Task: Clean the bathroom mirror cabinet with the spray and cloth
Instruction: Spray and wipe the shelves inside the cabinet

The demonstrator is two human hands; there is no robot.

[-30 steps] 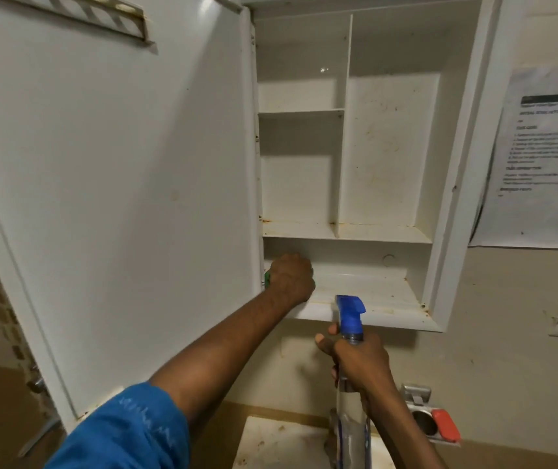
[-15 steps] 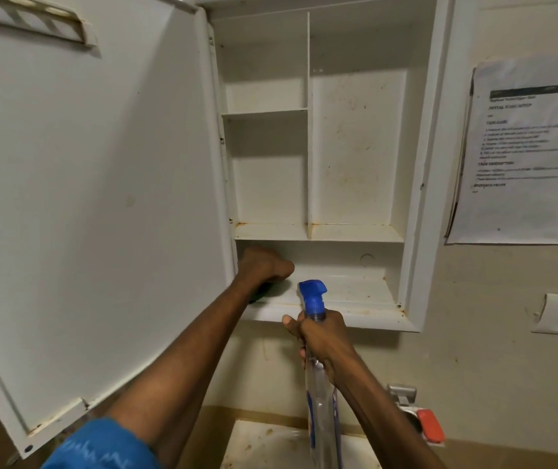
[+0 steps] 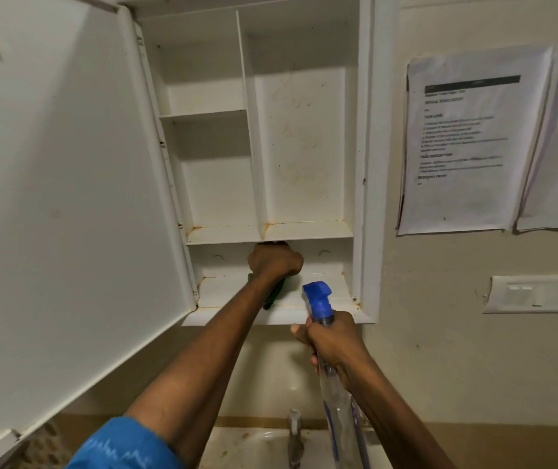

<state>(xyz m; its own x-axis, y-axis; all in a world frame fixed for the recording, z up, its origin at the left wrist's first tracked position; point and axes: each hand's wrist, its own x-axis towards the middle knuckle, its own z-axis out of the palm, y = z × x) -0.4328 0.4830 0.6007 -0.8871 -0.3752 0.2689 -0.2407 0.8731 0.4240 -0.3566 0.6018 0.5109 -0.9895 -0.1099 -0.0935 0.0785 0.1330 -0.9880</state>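
Cabinet (image 3: 304, 147) door (image 3: 68, 198) open; left grip (image 3: 275, 260) clutches cloth (image 3: 276, 292), right grip (image 3: 333, 343) clasps spray (image 3: 320, 301).

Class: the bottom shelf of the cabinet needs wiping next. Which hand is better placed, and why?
Left. The left hand already grips the green cloth on the bottom shelf; the right hand holds the spray bottle below it.

Cabinet (image 3: 304, 147): white interior, rust-brown stains along shelf edges. Door (image 3: 68, 181): plain white. Cloth (image 3: 276, 294): dark green. Spray bottle (image 3: 338, 411): clear body, blue nozzle. Sleeve (image 3: 125, 446): blue with pale markings. Wall (image 3: 440, 333): beige. Papers (image 3: 467, 140): white, black print.
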